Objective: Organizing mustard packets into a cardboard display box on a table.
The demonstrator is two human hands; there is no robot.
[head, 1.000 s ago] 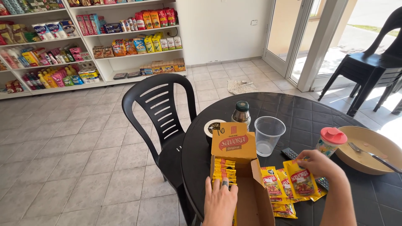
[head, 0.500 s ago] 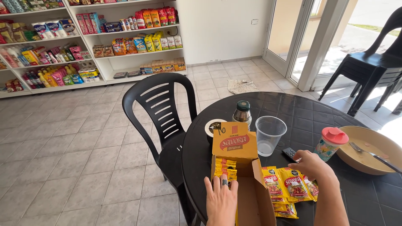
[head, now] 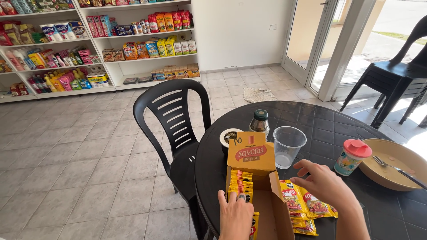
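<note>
Nearest, the left hand (head: 235,216) rests flat, fingers spread, on the open cardboard box (head: 258,195), whose long axis runs away from the person. The right hand (head: 321,182), fingers loosely spread and holding nothing, hovers over yellow-and-red sachets (head: 307,206) just right of the box on the dark round worktop (head: 329,124). Beyond stand a clear plastic cup (head: 288,146), a red-capped bottle (head: 352,156) and a tan bowl (head: 393,164). Far off, shelves (head: 111,40) hold coloured packets.

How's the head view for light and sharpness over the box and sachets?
Head view: sharp and evenly lit over the box and sachets; harsh sunlight through the door blows out the floor behind the bowl; wide-lens bending tilts the shelves; both hands unblurred.
</note>
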